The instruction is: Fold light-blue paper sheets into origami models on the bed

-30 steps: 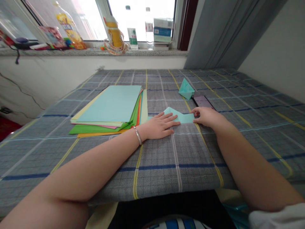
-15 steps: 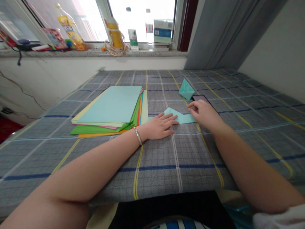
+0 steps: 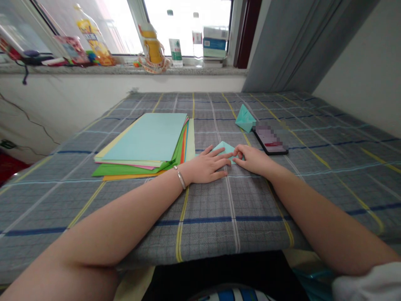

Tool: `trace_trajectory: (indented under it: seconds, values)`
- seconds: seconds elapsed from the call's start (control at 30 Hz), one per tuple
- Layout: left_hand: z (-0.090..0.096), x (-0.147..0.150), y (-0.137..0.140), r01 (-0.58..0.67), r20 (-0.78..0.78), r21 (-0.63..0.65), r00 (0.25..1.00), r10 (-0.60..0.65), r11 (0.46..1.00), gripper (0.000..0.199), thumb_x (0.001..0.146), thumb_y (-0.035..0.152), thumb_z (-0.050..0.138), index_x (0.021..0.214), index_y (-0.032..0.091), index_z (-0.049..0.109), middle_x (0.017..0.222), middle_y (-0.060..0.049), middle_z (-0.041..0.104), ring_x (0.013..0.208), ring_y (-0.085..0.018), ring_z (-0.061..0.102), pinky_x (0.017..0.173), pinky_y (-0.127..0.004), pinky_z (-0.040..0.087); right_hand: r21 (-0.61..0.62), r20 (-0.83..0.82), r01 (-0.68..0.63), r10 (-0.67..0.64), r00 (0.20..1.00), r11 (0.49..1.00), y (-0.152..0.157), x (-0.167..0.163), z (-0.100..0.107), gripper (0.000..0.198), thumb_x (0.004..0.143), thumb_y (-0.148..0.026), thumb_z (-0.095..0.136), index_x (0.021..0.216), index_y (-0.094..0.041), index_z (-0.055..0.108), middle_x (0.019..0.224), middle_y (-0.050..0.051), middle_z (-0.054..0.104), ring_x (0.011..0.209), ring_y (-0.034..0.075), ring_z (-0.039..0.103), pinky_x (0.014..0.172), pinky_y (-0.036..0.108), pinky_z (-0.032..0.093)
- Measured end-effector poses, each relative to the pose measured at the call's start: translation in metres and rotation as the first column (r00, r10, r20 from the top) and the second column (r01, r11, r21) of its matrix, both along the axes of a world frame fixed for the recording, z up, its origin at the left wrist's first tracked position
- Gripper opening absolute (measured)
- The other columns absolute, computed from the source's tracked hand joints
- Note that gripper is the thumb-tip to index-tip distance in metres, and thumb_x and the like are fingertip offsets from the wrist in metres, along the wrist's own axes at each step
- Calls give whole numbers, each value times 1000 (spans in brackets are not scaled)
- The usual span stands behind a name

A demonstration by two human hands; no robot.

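Observation:
A folded sheet of light blue paper (image 3: 224, 146) lies on the cloth in front of me, its pointed top showing above my fingers. My left hand (image 3: 207, 166) rests flat on it with the fingers spread, hiding much of its lower part. At the paper's right side, my right hand (image 3: 251, 159) has thumb and fingers pinched together on it, close to the left fingertips. Farther back stands a turquoise folded paper shape (image 3: 244, 119) with pointed faces.
A phone (image 3: 270, 141) lies right of the folded shape, beyond my right hand. To the left sits a stack of coloured paper sheets (image 3: 144, 136). The plaid tablecloth (image 3: 206, 225) covers the table. Bottles and boxes line the windowsill (image 3: 188, 71) behind.
My right hand has moved left and closed on the paper's right side, and the strip that stuck out there is now folded in or covered. The phone is uncovered. My left hand stays put.

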State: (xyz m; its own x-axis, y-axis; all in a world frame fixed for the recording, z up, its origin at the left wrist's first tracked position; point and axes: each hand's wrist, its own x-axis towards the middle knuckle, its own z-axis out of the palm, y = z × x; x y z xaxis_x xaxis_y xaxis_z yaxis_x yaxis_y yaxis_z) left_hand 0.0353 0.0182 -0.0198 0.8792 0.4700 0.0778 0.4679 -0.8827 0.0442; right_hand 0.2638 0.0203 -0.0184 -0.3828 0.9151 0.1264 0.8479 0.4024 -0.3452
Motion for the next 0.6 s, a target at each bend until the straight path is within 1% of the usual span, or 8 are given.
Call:
trace_trajectory:
  seconds: [0.07,0.17,0.23,0.33,0.43,0.5,0.6]
  values:
    - [2,-5,-2,4,-9,31,1000,-4,1000,39,100,43,37,132,24,49,157,-4,32,147,-32,22,117,-59,12,-5,-5,-1,1,1000,1000,1,1,0,10,85,-29,57,91,-21,55,83,2,63,72,16,57,63,28,38]
    - [6,-14,-6,10,-23,85,1000,-8,996,39,99,44,40,132,25,50,154,-4,39,145,-31,27,117,-58,13,-9,-7,2,-2,1000,1000,1,1,0,10,85,-29,58,91,-21,56,83,2,63,73,16,57,64,29,39]
    - [9,-21,-8,0,-23,109,1000,3,994,39,99,44,41,131,25,51,152,-4,41,144,-30,30,118,-56,14,-8,-3,-4,4,1000,1000,1,1,0,11,85,-29,58,92,-21,56,84,2,63,74,17,57,64,29,39]
    - [16,-27,-11,-7,-38,109,999,11,994,39,98,44,42,131,25,52,152,-3,42,142,-30,33,117,-56,19,-8,-2,-8,8,1000,1000,1,2,0,12,85,-29,59,93,-21,57,86,3,63,74,17,57,65,29,39]
    - [24,-29,-13,-16,-71,106,997,24,994,34,96,36,46,128,25,55,147,-4,49,140,-30,37,115,-56,24,-11,-8,-15,15,1000,1000,2,3,-1,12,84,-30,59,93,-21,57,86,3,63,74,17,57,66,30,40]
    - [29,-29,-14,-26,-78,118,996,35,993,31,94,29,47,123,24,59,143,-4,53,138,-31,40,114,-58,24,-16,-10,-19,19,1000,1000,3,3,-1,13,84,-30,59,94,-21,57,86,3,63,75,17,57,66,30,40]
    - [33,-29,-14,-30,-87,123,995,41,992,30,93,24,45,117,24,62,140,-4,56,136,-30,44,113,-60,23,-22,-13,-23,23,1000,1000,3,4,-2,13,84,-30,59,95,-22,57,86,3,63,75,18,57,66,30,40]
